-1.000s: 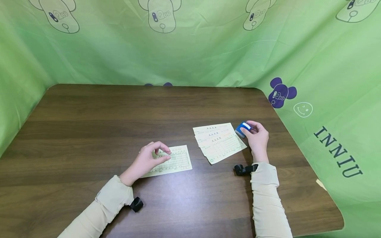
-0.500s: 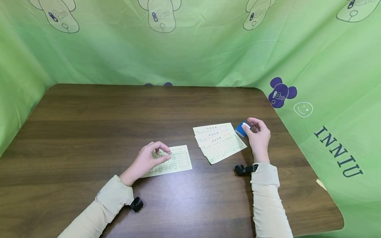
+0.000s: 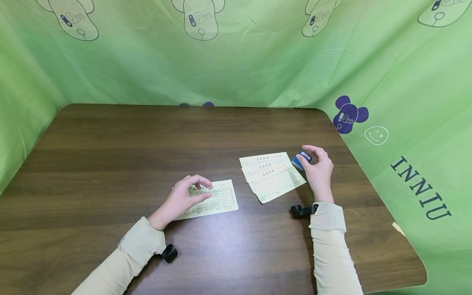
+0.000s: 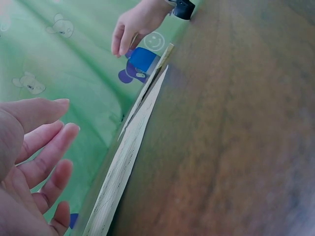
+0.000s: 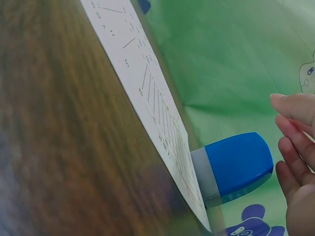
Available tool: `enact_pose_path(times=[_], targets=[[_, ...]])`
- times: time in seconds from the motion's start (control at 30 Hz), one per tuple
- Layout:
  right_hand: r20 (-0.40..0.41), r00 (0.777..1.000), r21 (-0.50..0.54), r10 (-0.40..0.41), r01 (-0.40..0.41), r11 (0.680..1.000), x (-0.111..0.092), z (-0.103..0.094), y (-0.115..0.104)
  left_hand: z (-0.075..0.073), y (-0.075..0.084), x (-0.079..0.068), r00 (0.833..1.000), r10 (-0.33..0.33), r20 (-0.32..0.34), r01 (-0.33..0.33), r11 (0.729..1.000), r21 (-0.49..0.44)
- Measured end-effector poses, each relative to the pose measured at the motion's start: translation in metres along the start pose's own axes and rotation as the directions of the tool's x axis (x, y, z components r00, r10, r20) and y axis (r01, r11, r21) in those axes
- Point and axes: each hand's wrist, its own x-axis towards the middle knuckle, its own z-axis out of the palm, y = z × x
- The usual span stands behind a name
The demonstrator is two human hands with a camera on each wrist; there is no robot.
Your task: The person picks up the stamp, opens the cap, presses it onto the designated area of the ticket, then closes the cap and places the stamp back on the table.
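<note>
A blue stamp (image 3: 296,164) with a pale base stands upright at the right edge of the fanned paper slips (image 3: 271,182). In the right wrist view a gap shows between the stamp (image 5: 238,167) and my right hand (image 5: 298,152), whose fingers are relaxed and hold nothing. From the head view this right hand (image 3: 320,174) lies just right of the stamp. My left hand (image 3: 180,198) hovers over a single printed slip (image 3: 221,200), thumb and fingers apart, nothing between them. The hand covers that slip's left part.
A dark wooden table (image 3: 147,139) carries everything. Green printed curtains (image 3: 250,61) stand behind it and along both sides. A small pale strip (image 3: 398,229) shows at the table's right edge. Black wrist cameras (image 3: 169,253) sit at both cuffs.
My right hand has let go of the stamp, its fingers spreading away from it. The stamp stays beside the slips. The left hand has hardly moved.
</note>
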Motion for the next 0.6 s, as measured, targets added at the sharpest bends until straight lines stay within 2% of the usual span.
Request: enact_pose_path(times=[0.3, 0.6], targets=[[0.017, 0.994, -0.011, -0.104, 0.104, 0.995, -0.0014, 0.0029, -0.003, -0.0011, 0.0002, -0.0018, 1.0, -0.001, -0.003, 0.001, 1.0, -0.007], [0.047, 0.991, -0.043, -0.125, 0.127, 0.991, -0.0046, 0.008, -0.0079, -0.0017, 0.0005, -0.0017, 1.0, -0.006, 0.005, 0.006, 0.999, -0.032]])
